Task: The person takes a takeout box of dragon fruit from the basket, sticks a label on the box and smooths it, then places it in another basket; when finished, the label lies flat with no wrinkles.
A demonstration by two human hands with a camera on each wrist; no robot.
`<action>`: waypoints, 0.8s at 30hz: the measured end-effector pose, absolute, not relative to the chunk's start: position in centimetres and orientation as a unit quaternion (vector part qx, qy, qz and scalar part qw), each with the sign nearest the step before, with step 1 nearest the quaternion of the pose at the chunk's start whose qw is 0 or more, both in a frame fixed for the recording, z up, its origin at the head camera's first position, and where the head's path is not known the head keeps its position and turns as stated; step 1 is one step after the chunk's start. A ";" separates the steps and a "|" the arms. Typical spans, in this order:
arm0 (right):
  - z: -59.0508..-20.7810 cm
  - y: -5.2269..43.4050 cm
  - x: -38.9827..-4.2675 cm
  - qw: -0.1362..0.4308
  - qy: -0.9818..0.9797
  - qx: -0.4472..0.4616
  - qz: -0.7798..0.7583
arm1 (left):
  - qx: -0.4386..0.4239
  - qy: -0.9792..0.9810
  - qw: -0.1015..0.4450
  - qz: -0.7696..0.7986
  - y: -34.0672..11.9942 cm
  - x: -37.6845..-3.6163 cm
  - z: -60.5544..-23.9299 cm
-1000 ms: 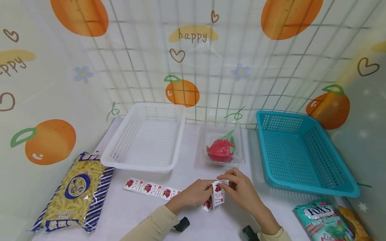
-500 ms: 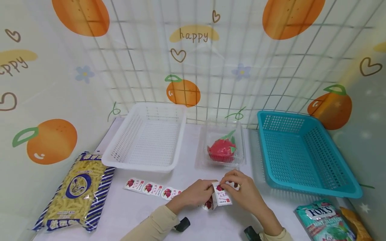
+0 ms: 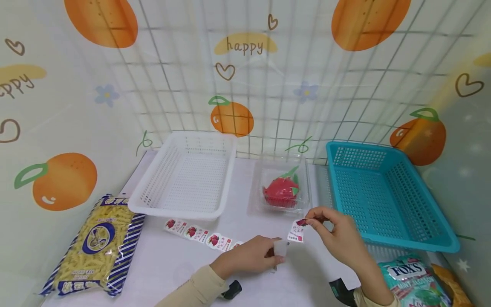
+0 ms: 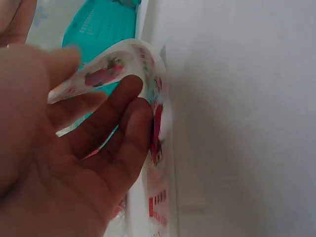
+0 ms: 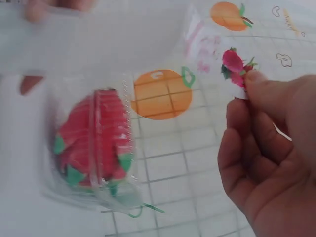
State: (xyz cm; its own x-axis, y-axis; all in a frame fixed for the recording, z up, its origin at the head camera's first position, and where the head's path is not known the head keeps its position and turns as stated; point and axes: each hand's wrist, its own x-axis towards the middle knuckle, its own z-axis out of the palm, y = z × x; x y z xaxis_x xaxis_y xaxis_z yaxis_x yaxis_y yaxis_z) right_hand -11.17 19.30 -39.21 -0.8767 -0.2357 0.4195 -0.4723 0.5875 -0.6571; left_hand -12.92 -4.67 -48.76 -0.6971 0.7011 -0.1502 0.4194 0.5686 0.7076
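Right hand point(image 3: 341, 238) pinching a peeled dragon-fruit sticker point(image 3: 297, 230), lifted above the white surface point(image 3: 172, 268). Left hand point(image 3: 251, 255) grasping the curled sticker strip point(image 3: 197, 236). Just behind, a clear clamshell point(image 3: 281, 187) containing a toy dragon fruit.

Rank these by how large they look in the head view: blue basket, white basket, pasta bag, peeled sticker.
Blue basket and white basket look alike; not ranked.
Pasta bag.
Peeled sticker, pinched by the right hand.

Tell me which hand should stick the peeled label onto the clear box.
Right. The right hand already pinches the peeled sticker and is nearer the clear box; the left hand holds the sticker strip.
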 end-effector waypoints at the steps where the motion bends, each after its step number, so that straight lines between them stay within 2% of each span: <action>1: -39.0 19.4 -11.2 0.149 -0.882 0.197 0.401 | 0.340 0.858 0.212 0.321 -4.7 -12.9 -48.8; 7: -38.2 19.3 -11.9 0.152 -0.895 0.192 0.374 | 0.403 0.864 0.175 0.246 -4.9 -12.5 -48.2; 10: -38.0 19.1 -12.1 0.141 -0.893 0.204 0.376 | 0.388 0.864 0.172 0.272 -5.0 -12.4 -47.9; 14: -37.8 18.9 -12.3 0.117 -0.893 0.220 0.376 | 0.340 0.846 0.160 0.379 -5.2 -12.7 -46.8; 16: -37.6 18.8 -12.3 0.105 -0.895 0.226 0.370 | 0.315 0.833 0.130 0.435 -5.2 -12.9 -45.8; 19: -37.3 18.5 -12.4 0.091 -0.899 0.235 0.359 | 0.293 0.815 0.053 0.497 -5.0 -13.1 -43.9; 22: -37.2 18.3 -12.5 0.086 -0.902 0.242 0.348 | 0.299 0.804 -0.022 0.514 -4.5 -13.3 -42.1; 24: -37.2 18.2 -12.6 0.084 -0.903 0.244 0.342 | 0.309 0.800 -0.053 0.512 -4.1 -13.3 -41.2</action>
